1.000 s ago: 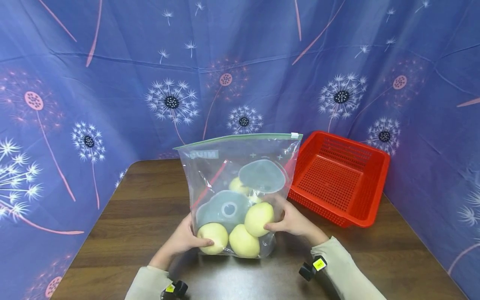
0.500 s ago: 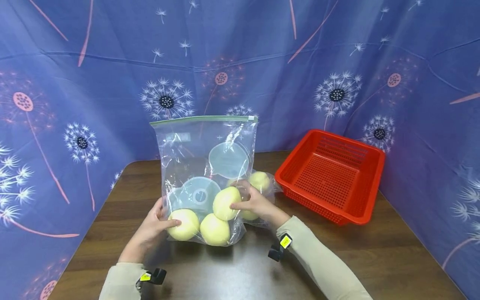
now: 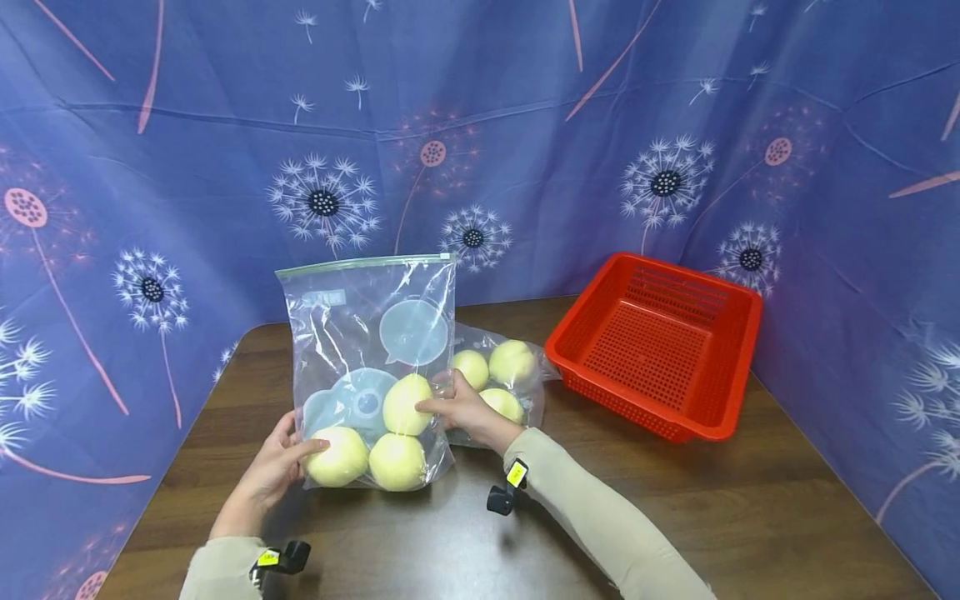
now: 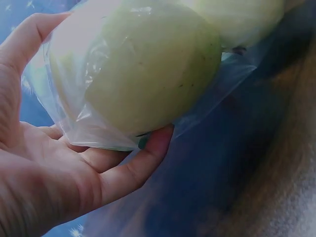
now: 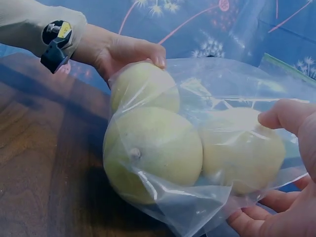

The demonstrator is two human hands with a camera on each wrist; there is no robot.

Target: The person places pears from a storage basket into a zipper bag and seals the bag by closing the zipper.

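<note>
A clear zip bag (image 3: 367, 321) with a green top strip and pale blue printed shapes stands upright, its strip at the top. Inside it three round, pale yellow-green fruits (image 3: 397, 462) sit near the bottom. My left hand (image 3: 272, 462) grips the bag's lower left corner, the thumb over one fruit (image 4: 153, 69) and the fingers beneath and behind. At the bag's right side my right hand (image 3: 468, 412) holds another fruit (image 5: 244, 150) through the plastic, thumb in front; some of its fingers are hidden behind the bag in the head view.
Behind the right hand, a second clear bag (image 3: 536, 396) of similar fruits lies on the brown wooden table (image 3: 600, 500). A red perforated basket (image 3: 555, 354) stands at the back right, close to that bag. A blue dandelion-print cloth (image 3: 525, 167) hangs around the table.
Both hands have carried the zip bag to the left, away from the red basket. The second bag of fruits behind it has come into view. The head view has swung slightly right.
</note>
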